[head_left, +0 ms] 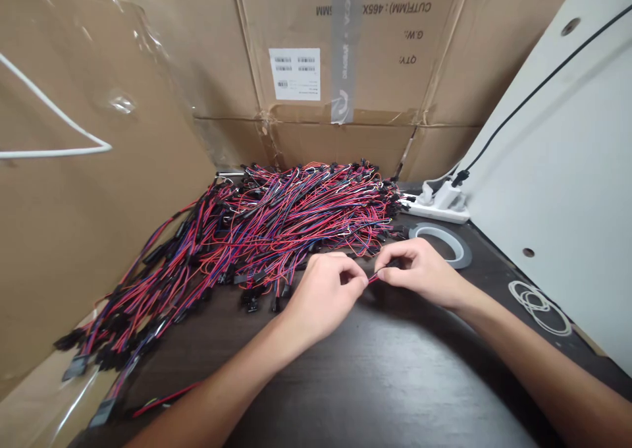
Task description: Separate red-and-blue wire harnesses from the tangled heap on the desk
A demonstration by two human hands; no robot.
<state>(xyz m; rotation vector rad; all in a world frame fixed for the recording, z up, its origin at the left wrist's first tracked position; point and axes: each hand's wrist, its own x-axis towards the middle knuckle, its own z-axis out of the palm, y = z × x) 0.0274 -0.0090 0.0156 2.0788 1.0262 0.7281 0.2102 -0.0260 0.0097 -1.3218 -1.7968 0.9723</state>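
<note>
My left hand (323,294) and my right hand (419,271) meet over the dark table (395,382), fingertips pinched together on a thin red and black wire lead (374,279) between them. Just beyond the hands lies a large heap of red, blue and black wire leads with black connectors (266,227), spreading from the back of the table down to the left front corner. The part of the lead inside my fingers is hidden.
Cardboard boxes (345,72) wall in the back and left. A white panel (567,171) with a black cable leans at the right. A white power strip (439,204), a tape roll (447,240) and white rubber bands (538,301) lie at the right.
</note>
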